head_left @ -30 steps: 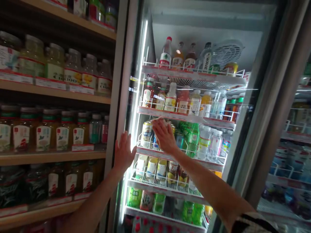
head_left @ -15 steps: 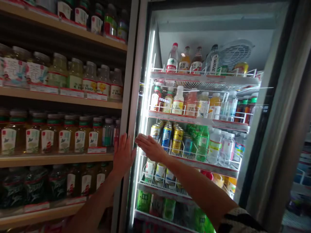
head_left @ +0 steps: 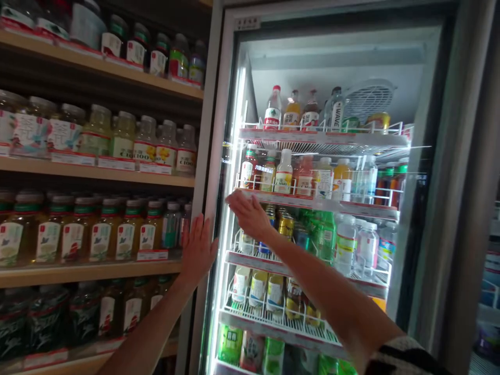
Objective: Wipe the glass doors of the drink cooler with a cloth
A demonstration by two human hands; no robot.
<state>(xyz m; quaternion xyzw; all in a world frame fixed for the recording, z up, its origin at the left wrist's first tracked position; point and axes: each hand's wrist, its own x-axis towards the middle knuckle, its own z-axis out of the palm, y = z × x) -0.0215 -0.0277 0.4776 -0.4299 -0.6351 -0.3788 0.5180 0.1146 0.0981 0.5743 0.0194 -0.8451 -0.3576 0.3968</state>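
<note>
My left hand (head_left: pixel 198 252) lies flat with fingers spread on the metal door frame (head_left: pixel 203 200) of a lit drinks fridge. My right hand (head_left: pixel 250 214) is raised to the fridge's glass door (head_left: pixel 308 57), near its left edge, in front of the second shelf's front rail. Its fingers are bent and pressed together. Something pale seems to lie under the fingertips, but I cannot make out what it is. Behind the glass, juice bottles (head_left: pixel 284 172) stand above the hand, with cans (head_left: pixel 286 225) and green bottles (head_left: pixel 325 234) to its right.
Wooden shelves (head_left: pixel 97 170) on the left carry rows of bottled drinks (head_left: pixel 103 232) with price tags along their edges. Inside the fridge, wire racks (head_left: pixel 273 312) hold more cans and bottles. A round fan grille (head_left: pixel 369 99) is behind the top rack. A dark metal frame (head_left: pixel 453 208) is at the right.
My right hand has moved up along the glass, from the can shelf to the rail above, and its fingers are more bent. My left hand stays put. The view has tilted slightly up.
</note>
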